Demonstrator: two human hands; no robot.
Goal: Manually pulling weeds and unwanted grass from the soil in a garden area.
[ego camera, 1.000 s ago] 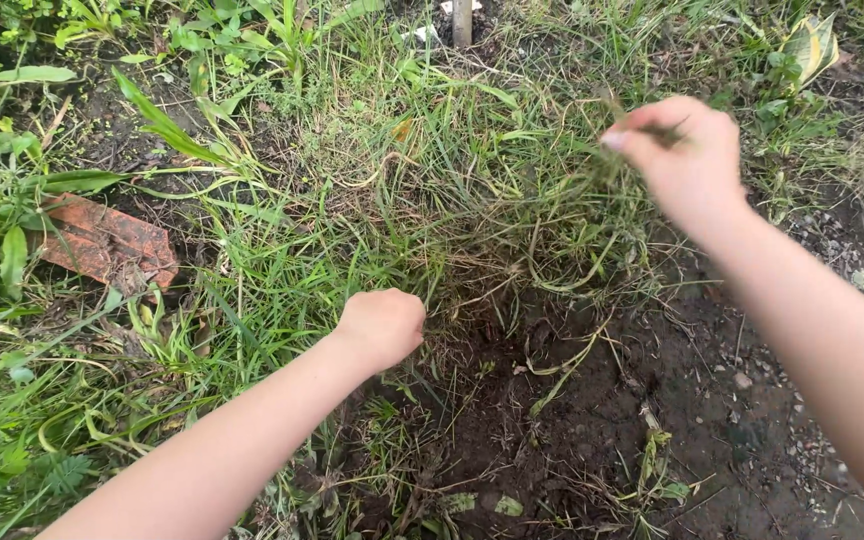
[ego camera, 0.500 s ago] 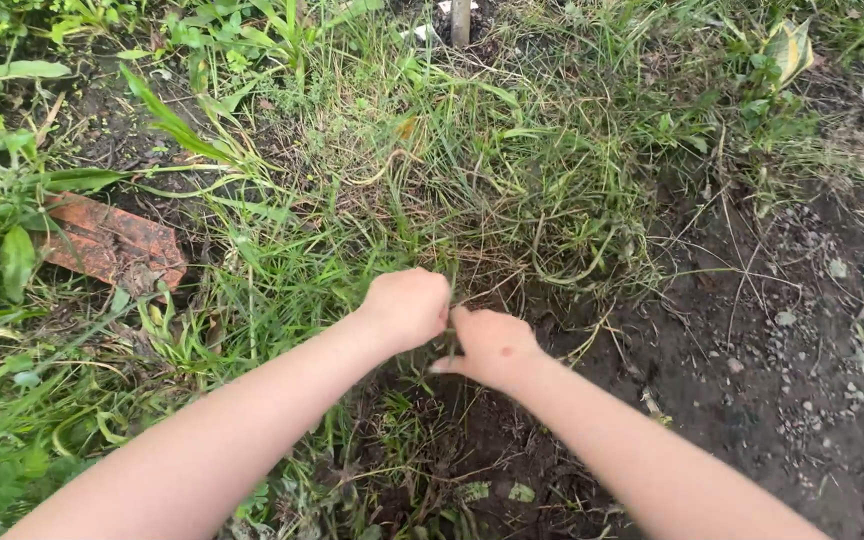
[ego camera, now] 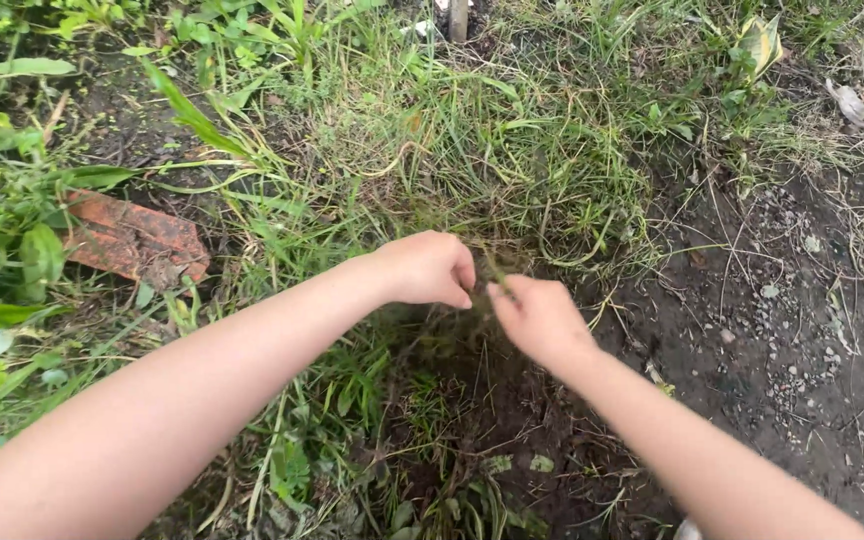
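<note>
My left hand and my right hand meet at the near edge of a thick grass clump. Both are closed on grass blades at the base of the clump, the right hand pinching a few blades with roots between thumb and fingers. Directly below the hands lies dark bare soil with loose grass scraps. Both forearms reach in from the bottom of the view.
A broken reddish brick piece lies in the weeds at left. Broad-leaved plants fill the left edge. Gravelly bare ground spreads at right. A thin post stands at the top, a yellow-green leaf at top right.
My right hand swung down from the upper right to the clump's base beside my left hand. Both hands then shifted up and right, lifting a tuft.
</note>
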